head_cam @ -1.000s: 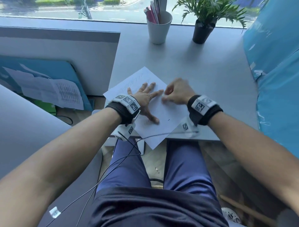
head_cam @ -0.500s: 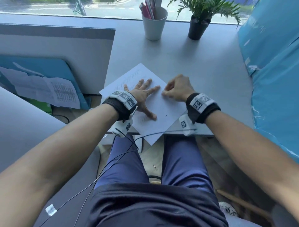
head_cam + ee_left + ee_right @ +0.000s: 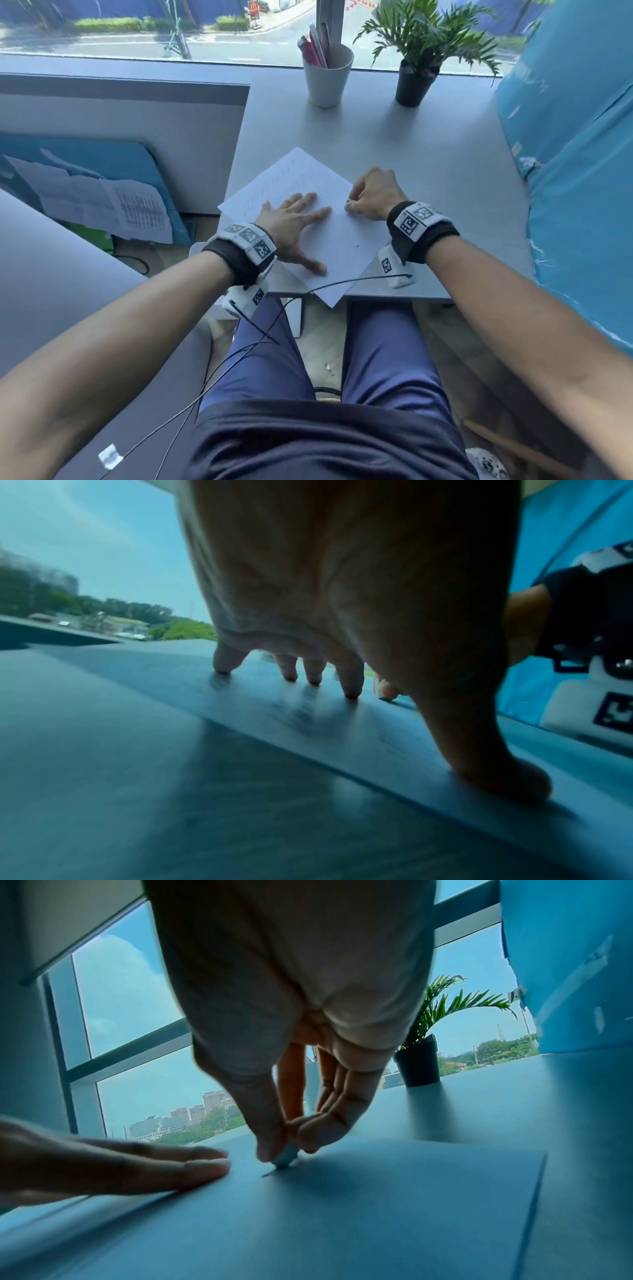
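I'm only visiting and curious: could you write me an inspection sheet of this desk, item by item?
Surface: flat grey desk top by a window.
Job's things: white sheet of paper, lying askew, one corner past the desk's near edge; small pale object, tip on the sheet, kind unclear.
Clutter: white cup of pens and green plant in a black pot at the far edge, apart from the sheet.
Hands: left hand flat, fingers spread, pressing the sheet; right hand pinches the small pale object.
Cables: thin black wires run from the wrist cameras over the lap.
Surroundings: blue plastic sheeting on the right; printed papers low on the left.
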A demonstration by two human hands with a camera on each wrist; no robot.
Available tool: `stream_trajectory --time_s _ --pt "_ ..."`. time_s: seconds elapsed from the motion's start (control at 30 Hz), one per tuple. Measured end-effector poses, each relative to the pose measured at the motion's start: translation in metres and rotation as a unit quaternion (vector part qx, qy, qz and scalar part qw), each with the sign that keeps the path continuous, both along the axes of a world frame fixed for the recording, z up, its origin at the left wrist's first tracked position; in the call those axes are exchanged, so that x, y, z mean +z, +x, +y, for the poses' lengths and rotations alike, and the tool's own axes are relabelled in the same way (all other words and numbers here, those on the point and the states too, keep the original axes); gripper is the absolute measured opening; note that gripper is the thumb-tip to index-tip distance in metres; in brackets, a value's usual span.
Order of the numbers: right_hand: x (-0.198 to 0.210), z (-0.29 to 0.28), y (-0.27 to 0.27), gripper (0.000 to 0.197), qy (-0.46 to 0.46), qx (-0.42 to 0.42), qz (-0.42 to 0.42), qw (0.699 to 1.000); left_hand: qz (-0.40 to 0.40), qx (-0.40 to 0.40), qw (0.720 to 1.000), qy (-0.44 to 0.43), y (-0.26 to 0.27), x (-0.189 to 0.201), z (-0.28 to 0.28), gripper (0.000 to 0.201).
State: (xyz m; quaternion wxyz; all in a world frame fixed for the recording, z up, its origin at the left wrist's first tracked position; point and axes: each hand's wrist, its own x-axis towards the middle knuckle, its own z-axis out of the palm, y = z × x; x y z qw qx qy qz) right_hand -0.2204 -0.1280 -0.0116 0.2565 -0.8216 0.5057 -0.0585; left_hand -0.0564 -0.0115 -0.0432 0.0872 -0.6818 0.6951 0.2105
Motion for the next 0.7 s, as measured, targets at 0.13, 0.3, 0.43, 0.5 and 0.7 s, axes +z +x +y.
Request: stream_trajectory --time_s 0.13,0.3,0.43,0.5,0.7 --pt "-0.005 0.032 0.007 0.006 -0.023 0.036 0.007 0.999 0.012 0.0 1.0 0.024 0.004 -0.005 0.005 0.134" --pt "-0.003 0.042 0.001 0.016 0.027 0.091 0.003 0.995 0.018 0.001 0.999 0.036 0.004 -0.008 0.005 0.139" --pt "-0.008 0.038 0.0 0.016 0.023 0.039 -0.026 0.999 0.027 0.009 0.999 0.038 0.003 -0.009 0.006 0.145" --pt "-0.012 0.064 0.003 0.011 0.053 0.106 -0.017 0.993 0.031 0.007 0.999 0.04 0.003 -0.01 0.005 0.147" --pt "-0.006 0.027 0.0 0.015 0.02 0.017 -0.034 0.999 0.039 0.02 0.998 0.034 0.001 -0.01 0.006 0.145"
